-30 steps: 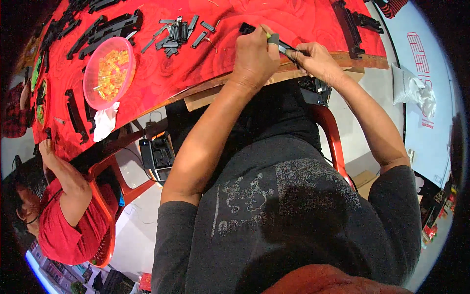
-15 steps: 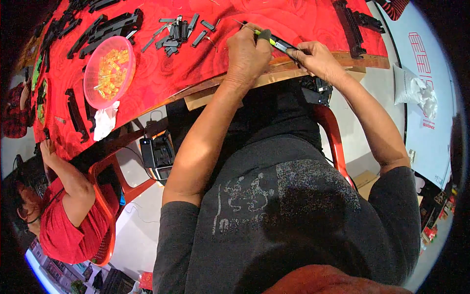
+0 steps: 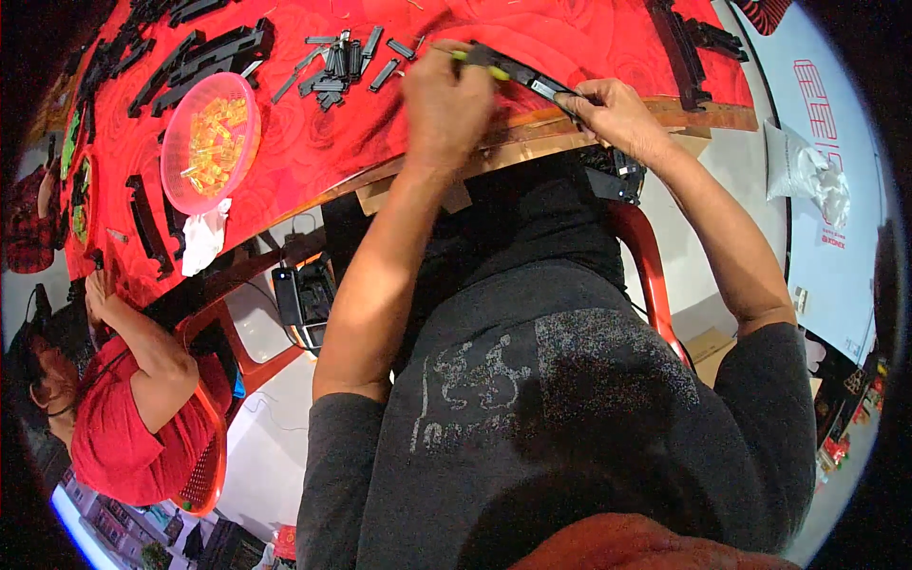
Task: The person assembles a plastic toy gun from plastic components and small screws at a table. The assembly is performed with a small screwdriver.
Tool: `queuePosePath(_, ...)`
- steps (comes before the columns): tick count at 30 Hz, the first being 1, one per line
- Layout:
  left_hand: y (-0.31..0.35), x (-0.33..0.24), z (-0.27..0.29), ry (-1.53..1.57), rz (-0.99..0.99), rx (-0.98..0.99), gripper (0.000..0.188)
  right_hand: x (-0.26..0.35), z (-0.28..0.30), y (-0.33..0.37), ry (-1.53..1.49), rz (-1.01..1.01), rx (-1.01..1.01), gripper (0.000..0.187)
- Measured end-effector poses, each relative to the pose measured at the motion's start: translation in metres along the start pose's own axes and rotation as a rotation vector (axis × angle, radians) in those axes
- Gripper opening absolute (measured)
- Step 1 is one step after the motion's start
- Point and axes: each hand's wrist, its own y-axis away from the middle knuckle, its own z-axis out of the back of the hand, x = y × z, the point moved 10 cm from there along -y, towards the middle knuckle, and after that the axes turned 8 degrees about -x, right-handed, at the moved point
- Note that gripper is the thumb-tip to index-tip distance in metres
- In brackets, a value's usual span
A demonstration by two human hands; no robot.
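At upper centre, the fingers of the right hand (image 3: 616, 119) pinch a long black plastic strip (image 3: 521, 72), seemingly half-worked with a silvery piece (image 3: 544, 88) along it, the blurred left hand (image 3: 448, 109) apparently grips a slim yellow-green tool (image 3: 497, 73), and small black oblong pieces (image 3: 353, 61) lie loose.

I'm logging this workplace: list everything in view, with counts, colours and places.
Tablecloth: one, red, top of the picture
Basket: one, pink, tablecloth's left part
Small pieces: many, yellow-orange, in the basket
Small parts: many, mostly black, right of the basket
Large parts: several, black, tablecloth's upper left and right
Crumpled sheet: one, white, below the basket
Bag: one, white, far right
Co-worker: one, red top, left
Chairs: two visible, red, left and centre
Long part: one, black, tablecloth's near edge
Slim tool: one, yellow-green, at long part's left end
Background clutter: uncounted, mixed colours, picture's rim
Left hand: one, bare, around slim tool, blurred
Right hand: one, bare, gripping long part
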Motion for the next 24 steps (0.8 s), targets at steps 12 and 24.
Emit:
queuePosePath(12, 0.003, -0.045, 0.088, -0.764, -0.228, -0.178, 0.029, 0.009, 0.007, 0.016, -0.144, 0.082, -0.159, 0.044)
queuePosePath(24, 0.050, -0.037, -0.023, -0.091, 0.135, -0.028, 0.025, 0.052, 0.002, 0.060, -0.555, 0.239, -0.515, 0.033)
